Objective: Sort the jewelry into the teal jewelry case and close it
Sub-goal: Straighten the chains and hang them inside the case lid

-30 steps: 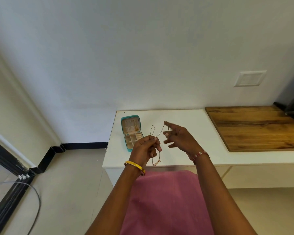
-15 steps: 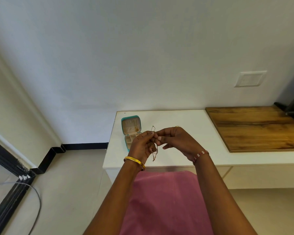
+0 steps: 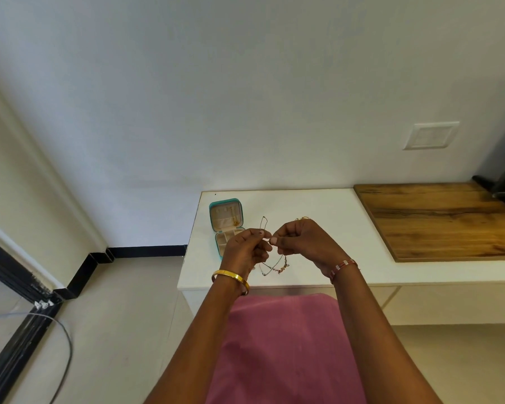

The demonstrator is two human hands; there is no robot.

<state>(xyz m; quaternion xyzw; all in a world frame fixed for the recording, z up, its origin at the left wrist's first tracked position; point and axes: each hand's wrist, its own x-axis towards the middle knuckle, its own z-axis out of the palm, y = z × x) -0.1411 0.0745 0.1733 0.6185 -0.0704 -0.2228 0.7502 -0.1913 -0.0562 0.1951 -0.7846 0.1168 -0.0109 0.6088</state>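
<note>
1. A white bench (image 3: 318, 205) stands against a plain white wall, with a wooden board (image 3: 438, 217) on its right part and bare floor to the left.
2. The teal case (image 3: 226, 225) lies open near the bench's left edge, lid folded back toward the wall and the compartment tray facing up. Left open like this, it is ready to take a piece without a free hand.
3. Something small and gold shows in the lid; what it is cannot be told.
4. A thin chain (image 3: 274, 265) is held in the air over the bench's front, just right of the case.
5. The left hand (image 3: 244, 250) has its grip pressed together, thumb and fingertips pinching the chain near the top.
6. The right hand (image 3: 302, 243) pinches the same chain right beside it, fingertips nearly touching the left's. Such a close double pinch suits working a clasp or a tangle, probably so the chain goes in tidy.
7. A loop stands up above the fingers and the rest hangs below, a small pendant at the bottom.
8. Sorting seems under way; the case is not yet closed.
</note>
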